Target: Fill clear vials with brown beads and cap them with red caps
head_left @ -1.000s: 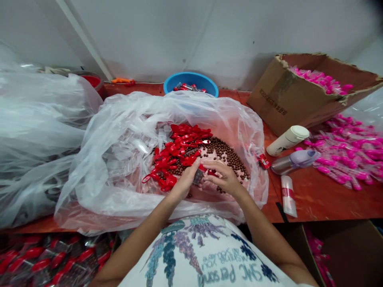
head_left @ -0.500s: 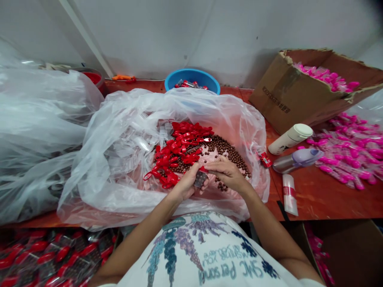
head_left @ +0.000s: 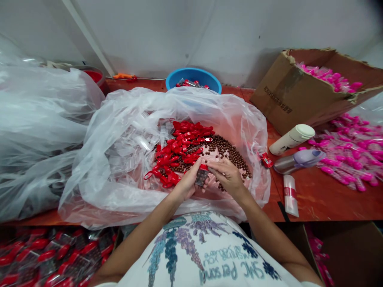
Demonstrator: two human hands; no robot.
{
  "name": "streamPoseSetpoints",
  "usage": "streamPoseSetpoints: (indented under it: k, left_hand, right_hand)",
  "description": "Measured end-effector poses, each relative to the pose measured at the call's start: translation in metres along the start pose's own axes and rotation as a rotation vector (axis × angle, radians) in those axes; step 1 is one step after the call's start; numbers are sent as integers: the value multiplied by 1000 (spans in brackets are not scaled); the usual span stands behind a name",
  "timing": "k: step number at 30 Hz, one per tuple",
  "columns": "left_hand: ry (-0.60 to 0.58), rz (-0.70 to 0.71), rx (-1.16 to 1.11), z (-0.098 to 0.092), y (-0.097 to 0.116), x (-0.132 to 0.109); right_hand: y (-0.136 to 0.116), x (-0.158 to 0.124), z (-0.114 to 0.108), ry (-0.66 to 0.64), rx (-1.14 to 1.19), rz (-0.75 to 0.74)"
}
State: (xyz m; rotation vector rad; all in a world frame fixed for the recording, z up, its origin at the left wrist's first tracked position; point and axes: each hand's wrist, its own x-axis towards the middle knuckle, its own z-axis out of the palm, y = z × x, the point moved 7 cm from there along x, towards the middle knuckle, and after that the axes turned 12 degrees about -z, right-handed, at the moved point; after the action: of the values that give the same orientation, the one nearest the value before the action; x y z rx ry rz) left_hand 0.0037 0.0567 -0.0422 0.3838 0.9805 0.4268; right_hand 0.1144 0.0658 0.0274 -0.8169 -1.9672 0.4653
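A small clear container (head_left: 202, 177) with a red cap and brown contents is held in my left hand (head_left: 189, 182), its fingers wrapped round it. My right hand (head_left: 228, 174) is beside the cap, thumb and fingers pinched close to its right edge; whether they hold anything is too small to tell. Just beyond my hands lie a heap of red plastic caps (head_left: 182, 143) and a spread of brown beads (head_left: 229, 149). Clear empty containers (head_left: 131, 149) fill the left part of the plastic sheet (head_left: 119, 203).
A blue basin (head_left: 193, 73) stands at the back. On the right are a cardboard box (head_left: 278, 95), a white bottle (head_left: 290, 139), a steel flask (head_left: 289, 162), a tube (head_left: 290, 195) and pink-capped items (head_left: 353, 153). Filled red-capped containers (head_left: 48, 255) lie lower left.
My right hand has drawn slightly right, off the top of the cap. The red cap on the container in my left hand now shows more fully.
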Motion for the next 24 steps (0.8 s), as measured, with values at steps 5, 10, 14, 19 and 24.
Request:
streamPoseSetpoints:
  k: [5,10,14,19,24]
  left_hand:
    - [27,-25,16,-4,-2,-1]
    - [24,-21,36,-5,-5,0]
    - [52,0,22,-7,-4,-1]
    - [128,2,20,-8,2,-8]
    - [127,10,82,-7,2,-8]
  right_hand:
    - [-6,-9,7,84,3,74]
    - [-15,-11,10,83,-92,-32]
    - [-18,-12,15,49,-113,-120]
    - [-15,-14,22,-65,-132,-145]
    - [-4,-8,17,-145,-53,-24]
